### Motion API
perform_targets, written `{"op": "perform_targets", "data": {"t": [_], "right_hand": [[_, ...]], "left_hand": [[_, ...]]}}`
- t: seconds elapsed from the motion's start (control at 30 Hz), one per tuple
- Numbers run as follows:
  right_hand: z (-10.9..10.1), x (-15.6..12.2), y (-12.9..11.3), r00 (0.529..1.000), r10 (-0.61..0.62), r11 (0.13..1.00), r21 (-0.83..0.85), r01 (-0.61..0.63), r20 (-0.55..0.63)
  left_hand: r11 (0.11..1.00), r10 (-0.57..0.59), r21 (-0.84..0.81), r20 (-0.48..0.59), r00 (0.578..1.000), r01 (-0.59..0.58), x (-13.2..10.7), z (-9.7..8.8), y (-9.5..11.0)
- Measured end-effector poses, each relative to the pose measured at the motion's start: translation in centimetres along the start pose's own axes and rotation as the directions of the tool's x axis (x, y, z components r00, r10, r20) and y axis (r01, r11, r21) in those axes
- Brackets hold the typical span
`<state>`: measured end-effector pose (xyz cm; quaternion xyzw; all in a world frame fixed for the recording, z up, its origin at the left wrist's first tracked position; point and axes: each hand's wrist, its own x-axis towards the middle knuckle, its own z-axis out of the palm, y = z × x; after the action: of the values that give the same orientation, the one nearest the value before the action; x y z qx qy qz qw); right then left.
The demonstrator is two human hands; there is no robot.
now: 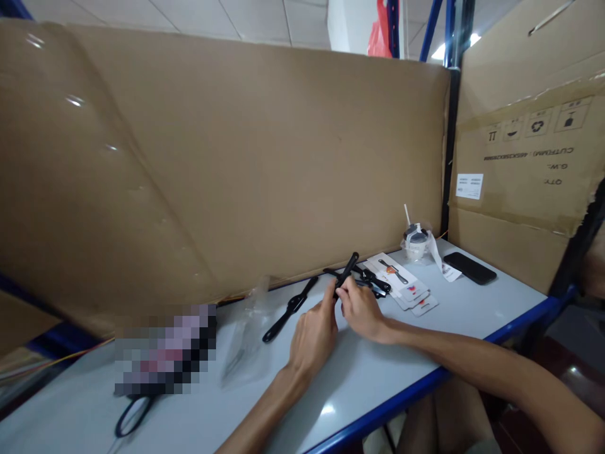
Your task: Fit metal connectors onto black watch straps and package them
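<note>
Both my hands are on one black two-handled tool, which looks like a spokeshave (350, 267), held slanting above the table. My left hand (314, 337) grips its near part, with the index finger stretched along it. Fingers of my right hand (362, 309) are closed around its middle, partly hiding it. A second black spokeshave (290, 309) lies on the table left of my hands. Just behind my right hand is a cluster of more black tools (378, 279), overlapping one another. Printed cards (401, 280) with a picture of such a tool are stacked beside them.
A clear plastic bag (248, 340) and a blurred-out item with a black loop (135, 416) lie to the left. At the back right are a cup in plastic (416, 243) and a phone (470, 268). Cardboard walls (283, 157) enclose the table (378, 378).
</note>
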<state>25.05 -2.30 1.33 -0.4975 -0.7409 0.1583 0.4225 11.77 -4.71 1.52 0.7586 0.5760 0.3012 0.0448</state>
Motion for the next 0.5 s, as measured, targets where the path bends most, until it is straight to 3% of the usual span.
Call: {"op": "perform_targets", "data": {"t": [0.07, 0.1, 0.2, 0.3, 0.37, 0.5], "right_hand": [[-0.3, 0.6, 0.5, 0.999, 0.018, 0.993, 0.113, -0.013, -0.037], [-0.4, 1.0, 0.7, 0.998, 0.020, 0.988, 0.153, -0.012, -0.053], [-1.0, 1.7, 1.6, 0.997, 0.009, 0.982, 0.189, 0.007, -0.080], [-1.2, 1.7, 2.1, 0.999, -0.029, 0.987, 0.160, 0.032, -0.025], [-1.1, 1.3, 2.2, 0.996, -0.062, 0.989, 0.136, 0.054, 0.062], [-0.7, 0.5, 1.9, 0.963, -0.109, 0.985, 0.159, 0.071, 0.246]], "left_hand": [[0.965, -0.051, -0.258, -0.040, 0.998, 0.039, 0.8, 0.3, 0.6], [0.904, -0.105, -0.420, -0.026, 0.994, 0.084, 1.1, 0.5, 0.8], [0.550, -0.246, -0.794, 0.145, 0.958, 0.261, 1.6, 0.9, 1.1], [0.248, -0.293, -0.915, 0.243, 0.925, 0.319, 1.5, 0.8, 0.6], [0.163, -0.322, -0.939, 0.238, 0.916, 0.302, 1.3, 0.7, 0.1], [0.150, -0.408, -0.964, 0.142, 0.902, 0.220, 1.2, 1.3, -0.7]]}}
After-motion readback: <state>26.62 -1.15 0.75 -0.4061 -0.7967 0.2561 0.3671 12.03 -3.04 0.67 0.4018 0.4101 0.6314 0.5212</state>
